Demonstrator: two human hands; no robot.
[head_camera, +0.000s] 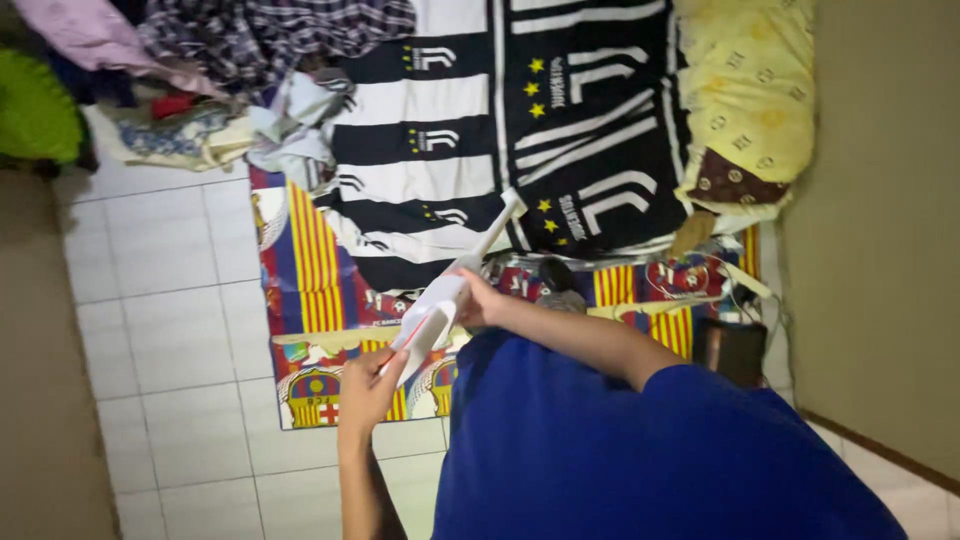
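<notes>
Both hands hold a white handheld device (432, 318) with a thin red stripe and a long narrow white nozzle (493, 232). My left hand (366, 386) grips its lower end, and my right hand (481, 301) grips the body higher up. The nozzle tip points at the black-and-white striped bed sheet (470, 110) and sits at its near edge. My blue shirt (600, 450) fills the lower right of the view.
A yellow patterned pillow (748, 90) lies at the right end of the bed. Crumpled clothes (230, 60) are piled at the left. A red, yellow and blue striped cloth (310, 270) covers the white tiled floor (170, 320). A dark small container (728, 350) stands near the wall (880, 220).
</notes>
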